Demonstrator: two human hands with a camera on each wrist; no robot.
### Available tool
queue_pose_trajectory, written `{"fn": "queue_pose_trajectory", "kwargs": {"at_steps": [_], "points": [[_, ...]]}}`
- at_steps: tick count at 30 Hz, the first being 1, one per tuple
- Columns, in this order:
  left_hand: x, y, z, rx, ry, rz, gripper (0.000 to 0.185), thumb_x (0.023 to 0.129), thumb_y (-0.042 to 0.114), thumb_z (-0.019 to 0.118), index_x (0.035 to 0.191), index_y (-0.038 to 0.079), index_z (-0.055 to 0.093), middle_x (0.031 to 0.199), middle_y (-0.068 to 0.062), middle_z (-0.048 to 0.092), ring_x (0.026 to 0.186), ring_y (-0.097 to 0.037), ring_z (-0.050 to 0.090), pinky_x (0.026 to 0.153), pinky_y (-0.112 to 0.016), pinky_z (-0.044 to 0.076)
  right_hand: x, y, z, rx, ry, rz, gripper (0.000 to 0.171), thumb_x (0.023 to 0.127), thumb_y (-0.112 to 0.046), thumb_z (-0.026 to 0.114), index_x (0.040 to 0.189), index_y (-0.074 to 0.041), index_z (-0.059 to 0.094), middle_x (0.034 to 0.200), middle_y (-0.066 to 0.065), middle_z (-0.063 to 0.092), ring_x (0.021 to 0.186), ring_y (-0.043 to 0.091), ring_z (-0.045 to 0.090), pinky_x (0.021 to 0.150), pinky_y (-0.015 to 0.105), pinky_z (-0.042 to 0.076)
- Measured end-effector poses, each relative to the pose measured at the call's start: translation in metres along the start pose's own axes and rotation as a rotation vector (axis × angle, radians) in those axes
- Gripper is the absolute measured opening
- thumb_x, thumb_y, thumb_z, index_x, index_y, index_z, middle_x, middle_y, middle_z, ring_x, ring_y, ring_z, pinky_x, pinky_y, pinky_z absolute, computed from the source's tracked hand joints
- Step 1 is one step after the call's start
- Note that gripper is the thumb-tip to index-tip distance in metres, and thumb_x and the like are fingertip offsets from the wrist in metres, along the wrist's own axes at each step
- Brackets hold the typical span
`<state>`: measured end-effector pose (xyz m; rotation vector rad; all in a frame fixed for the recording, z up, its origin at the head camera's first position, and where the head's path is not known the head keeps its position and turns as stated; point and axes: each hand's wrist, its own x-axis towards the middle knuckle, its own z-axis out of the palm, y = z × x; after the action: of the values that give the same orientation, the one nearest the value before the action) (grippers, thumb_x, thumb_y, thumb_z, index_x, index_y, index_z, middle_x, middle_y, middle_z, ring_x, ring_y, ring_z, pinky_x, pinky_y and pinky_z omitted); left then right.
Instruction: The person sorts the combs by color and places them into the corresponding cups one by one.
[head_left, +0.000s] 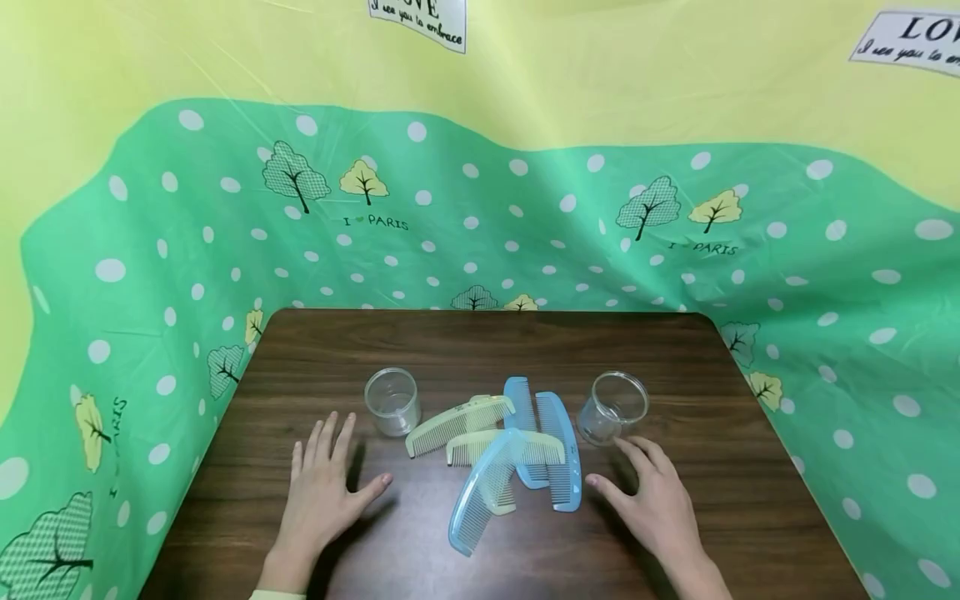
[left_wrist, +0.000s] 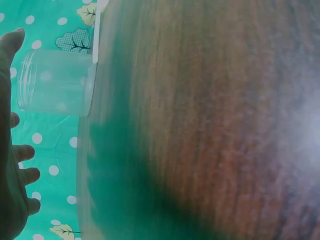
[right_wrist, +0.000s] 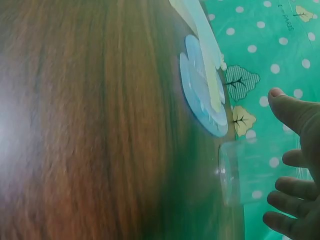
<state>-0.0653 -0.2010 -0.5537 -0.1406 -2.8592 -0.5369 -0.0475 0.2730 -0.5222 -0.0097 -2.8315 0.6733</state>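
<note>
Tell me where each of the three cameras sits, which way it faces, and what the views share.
Head: worn high, facing forward and down at the table, the combs and both cups; shows left hand and right hand.
Left wrist: low at the table surface, facing the left cup; shows left-hand fingers.
Right wrist: low, facing the right cup and combs; shows right-hand fingers.
Shared: head and right wrist both show the right cup and combs.

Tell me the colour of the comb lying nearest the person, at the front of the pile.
Translucent light blue; the comb shows best in the head view.
</note>
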Motion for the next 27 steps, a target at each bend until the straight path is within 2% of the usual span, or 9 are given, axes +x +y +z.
{"fn": "queue_pose_trajectory", "kwargs": {"at_steps": [9,15,20,27], "points": [[0.007,0.001,0.000,-0.028,0.017,0.007,0.112,0.078,0.077,0.071,0.162,0.015,0.030,0.161,-0.019,0.036,0.147,-0.045,0.034,0.117,-0.076,0.026,0.005,-0.014,0.013,0.069,-0.037,-0.018,0.075,0.080,-0.054,0.084,0.140,-0.015,0.062,0.132,0.008,0.060,0.117,0.037,0.064,0.091,0.061,0.056],[0.010,0.001,0.003,-0.065,0.002,0.002,0.117,0.078,0.076,0.072,0.164,0.014,0.023,0.161,-0.020,0.037,0.147,-0.043,0.036,0.118,-0.074,0.027,0.007,-0.024,0.024,0.122,-0.056,-0.032,0.075,0.078,-0.050,0.088,0.139,-0.015,0.064,0.129,0.005,0.063,0.109,0.029,0.066,0.085,0.051,0.060],[0.012,0.003,0.005,-0.100,0.005,-0.008,0.121,0.077,0.074,0.075,0.164,0.008,0.021,0.160,-0.022,0.038,0.146,-0.044,0.038,0.119,-0.073,0.028,0.009,-0.031,0.033,0.144,-0.056,-0.057,0.072,0.076,-0.045,0.091,0.136,-0.013,0.066,0.128,0.004,0.065,0.104,0.026,0.067,0.081,0.045,0.059],[0.018,0.009,0.006,-0.169,-0.003,-0.042,0.124,0.077,0.074,0.075,0.164,0.006,0.018,0.163,-0.022,0.034,0.147,-0.044,0.037,0.120,-0.072,0.028,0.009,-0.039,0.045,0.184,-0.072,-0.088,0.068,0.072,-0.037,0.094,0.130,-0.013,0.068,0.124,0.004,0.066,0.113,0.026,0.066,0.092,0.050,0.060]]}}
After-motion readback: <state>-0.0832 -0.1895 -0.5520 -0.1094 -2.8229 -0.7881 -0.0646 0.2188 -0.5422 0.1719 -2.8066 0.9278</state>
